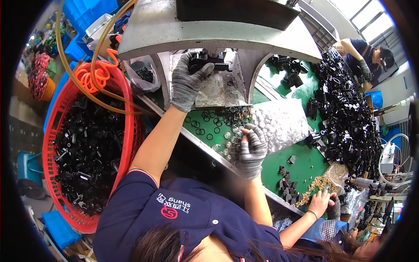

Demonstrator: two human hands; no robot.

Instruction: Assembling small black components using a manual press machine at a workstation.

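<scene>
Head view: the left hand [188, 81], in a grey knit glove, is raised to the grey metal press [174, 30] and is clenched around a black plastic part [209, 65], which is held against the fixture under the press's overhanging top. The right hand [252, 150], gloved the same way, is lowered onto the green bench [305, 163] with its fingers curled over a scatter of small silver caps [231, 146]; whether one of them is actually pinched cannot be told. Black rubber rings [205, 126] are strewn just beside those caps, between the two hands, and a clear bag of pale round pieces [281, 122] lies immediately to the right of the right hand. A red basket [126, 100] filled with black parts is placed to the left of the person, with an orange coiled hose [96, 74] resting over its far rim. A large heap of black parts [349, 113] is spread along the right side of the bench. At lower right, another person's hand [320, 201] is laid by a small pile of brass pieces [312, 187].
</scene>
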